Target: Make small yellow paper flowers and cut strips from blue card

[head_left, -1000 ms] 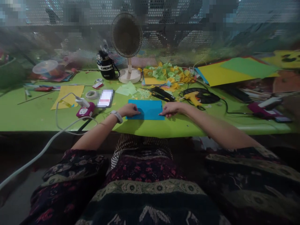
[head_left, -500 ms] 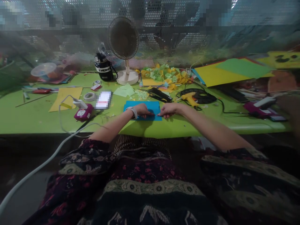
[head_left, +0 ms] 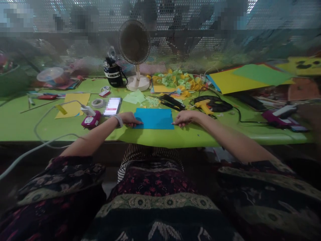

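Observation:
A sheet of blue paper lies flat near the table's front edge and looks folded, with a second layer showing along its top. At its left edge my left hand, with a pale band on the wrist, is closed, thumb and fingers on the lower left corner. My right hand is closed too, its fingertips pinching the lower right corner. Just behind the paper lies a black stapler. A yellow glue gun rests beyond my right hand.
Behind stand a fan and a black bottle. Left lie a phone, a tape roll and a purple plug adapter with a trailing cable. Yellow and green paper flowers pile at the back; coloured sheets lie right.
My left hand has slid left across the blue paper, from its middle to its left edge, uncovering the surface. My right hand stays at the right edge.

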`<state>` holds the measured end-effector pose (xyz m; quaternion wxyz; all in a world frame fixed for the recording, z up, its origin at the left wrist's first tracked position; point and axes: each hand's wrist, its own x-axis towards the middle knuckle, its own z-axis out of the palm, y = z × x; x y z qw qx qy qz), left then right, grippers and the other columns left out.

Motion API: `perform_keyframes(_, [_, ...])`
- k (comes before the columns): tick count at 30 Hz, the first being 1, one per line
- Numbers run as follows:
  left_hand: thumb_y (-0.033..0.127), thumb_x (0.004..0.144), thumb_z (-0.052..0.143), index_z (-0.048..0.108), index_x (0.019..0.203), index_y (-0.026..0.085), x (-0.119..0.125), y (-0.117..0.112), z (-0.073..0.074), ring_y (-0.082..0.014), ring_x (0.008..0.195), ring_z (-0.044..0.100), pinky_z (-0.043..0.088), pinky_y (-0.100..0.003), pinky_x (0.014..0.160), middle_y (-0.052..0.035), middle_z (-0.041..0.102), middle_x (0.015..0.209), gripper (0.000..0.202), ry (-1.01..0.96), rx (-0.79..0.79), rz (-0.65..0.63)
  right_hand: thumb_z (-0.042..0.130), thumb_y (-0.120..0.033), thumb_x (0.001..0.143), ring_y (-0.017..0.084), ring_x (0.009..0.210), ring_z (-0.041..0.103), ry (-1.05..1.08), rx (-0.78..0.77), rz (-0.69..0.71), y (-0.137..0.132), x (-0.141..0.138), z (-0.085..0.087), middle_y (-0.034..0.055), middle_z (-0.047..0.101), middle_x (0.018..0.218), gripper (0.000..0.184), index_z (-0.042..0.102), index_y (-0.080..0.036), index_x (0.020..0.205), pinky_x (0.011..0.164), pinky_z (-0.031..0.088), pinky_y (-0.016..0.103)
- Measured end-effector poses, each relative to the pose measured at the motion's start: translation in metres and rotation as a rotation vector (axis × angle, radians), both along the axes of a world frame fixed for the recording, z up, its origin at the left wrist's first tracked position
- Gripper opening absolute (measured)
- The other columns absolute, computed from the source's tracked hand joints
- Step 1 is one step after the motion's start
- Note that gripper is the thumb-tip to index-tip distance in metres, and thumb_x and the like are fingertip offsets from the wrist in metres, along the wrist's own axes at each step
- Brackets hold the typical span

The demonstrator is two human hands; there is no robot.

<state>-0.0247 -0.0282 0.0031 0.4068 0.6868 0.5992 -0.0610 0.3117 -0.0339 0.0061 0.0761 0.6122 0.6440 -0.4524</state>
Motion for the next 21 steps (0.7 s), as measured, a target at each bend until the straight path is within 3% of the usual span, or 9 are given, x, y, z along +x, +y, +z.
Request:
perform_keyframes(6, [0.064,0.056,0.084,0.063,0.049,0.018,-0.045,-0.003,0.000,-0.0117,0.045,0.041,0.030,-0.027,0.047,-0.0049,0.054,0.049,0.051,0.046,-0.016,0.067,0.084,-0.043,0.077,0.006,0.045,0.048,0.072,0.007,-0.026,-0.006,0.004,0.001,0.0031,0.065,0.058,0.040,0.059,-0.016,0.060,0.038,0.030,0.020])
perform_keyframes(10, [0.066,0.059,0.082,0.063,0.051,0.018,-0.055,0.000,-0.006,-0.0120,0.045,0.045,0.031,-0.027,0.047,-0.0054,0.057,0.051,0.052,0.037,-0.015,0.073,0.085,-0.038,0.075,0.006,0.047,0.050,0.135,-0.002,-0.062,-0.010,0.004,0.000,0.0039,0.067,0.059,0.038,0.058,-0.016,0.059,0.043,0.036,0.020])
perform_keyframes(14, [0.064,0.067,0.077,0.063,0.053,0.018,-0.052,-0.006,-0.002,-0.0162,0.051,0.056,0.041,-0.029,0.051,-0.0079,0.062,0.054,0.051,0.004,0.079,0.083,0.080,-0.034,0.079,0.012,0.056,0.061,0.198,0.056,-0.064,-0.021,0.011,0.006,0.0064,0.071,0.067,0.027,0.063,-0.016,0.068,0.054,0.048,0.024])
perform_keyframes(16, [0.063,0.076,0.071,0.065,0.059,0.018,-0.041,-0.014,0.001,-0.0186,0.057,0.063,0.048,-0.031,0.058,-0.0081,0.066,0.058,0.048,-0.042,0.240,0.113,0.074,-0.034,0.083,0.017,0.067,0.068,0.192,0.236,-0.062,-0.030,0.026,0.011,0.0077,0.075,0.078,0.020,0.065,-0.018,0.078,0.065,0.053,0.029])
perform_keyframes(18, [0.060,0.087,0.060,0.071,0.075,0.018,-0.023,-0.022,0.002,-0.0203,0.068,0.068,0.053,-0.033,0.068,-0.0088,0.073,0.071,0.045,-0.067,0.507,0.086,0.068,-0.036,0.086,0.022,0.079,0.070,0.040,0.566,-0.077,-0.040,0.048,0.015,0.0086,0.075,0.088,0.017,0.067,-0.019,0.086,0.074,0.053,0.034])
perform_keyframes(19, [0.057,0.091,0.056,0.073,0.087,0.018,-0.011,-0.026,0.000,-0.0217,0.078,0.070,0.054,-0.035,0.075,-0.0096,0.076,0.084,0.043,-0.065,0.657,0.033,0.067,-0.037,0.086,0.025,0.085,0.069,-0.091,0.743,-0.103,-0.043,0.059,0.015,0.0097,0.075,0.093,0.018,0.068,-0.020,0.089,0.077,0.053,0.037])
perform_keyframes(21, [0.053,0.095,0.052,0.071,0.113,0.020,0.014,-0.032,-0.007,-0.0248,0.105,0.069,0.052,-0.038,0.095,-0.0111,0.074,0.117,0.042,-0.105,0.823,-0.129,0.066,-0.041,0.085,0.031,0.097,0.067,-0.313,0.917,-0.071,-0.048,0.081,0.009,0.0134,0.073,0.104,0.025,0.069,-0.020,0.097,0.081,0.051,0.042])
